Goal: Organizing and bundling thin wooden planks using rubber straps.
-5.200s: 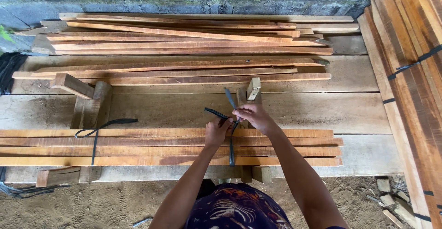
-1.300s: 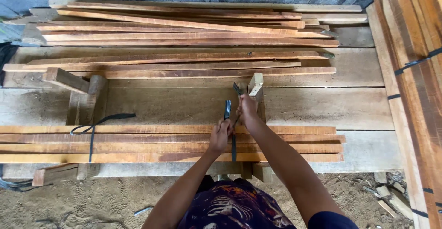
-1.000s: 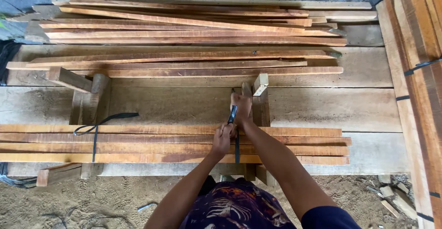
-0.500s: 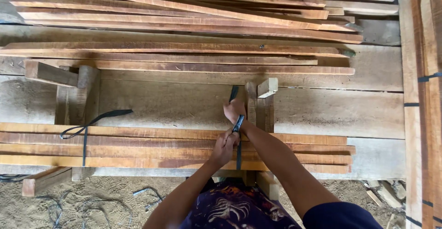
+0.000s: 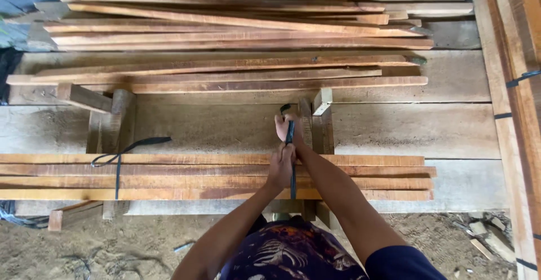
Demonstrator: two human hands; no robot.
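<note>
A: Starting nearest, what is sitting at the bottom of the frame?

B: A person's patterned dark garment is showing at bottom centre, with both forearms reaching up the frame. The left hand (image 5: 280, 164) is closing round the dark flat strap (image 5: 292, 170) where it is crossing the near bundle of long reddish-brown wooden slats (image 5: 360, 177). The right hand (image 5: 283, 127), a little farther up, is gripping the same strap's upper end and seems to be pulling it taut.

A: How far along is the bundling looking?

B: By my reading, about halfway. At lower left, a second dark strap (image 5: 118, 170) is already lying knotted round the bundle, its loose tail trailing rightward. The centre strap is being drawn tight, not yet visibly knotted.

A: Which way are things running?

B: The bundle's long axis is running left to right across the lower middle of the frame, resting on pale weathered bench planks (image 5: 451, 130). The held strap is running crosswise, near to far.

A: And beyond?

B: Short upright wooden blocks (image 5: 322, 102) are standing just past the hands, then a loose pile of slats (image 5: 236, 38) is filling the top of the frame.
</note>
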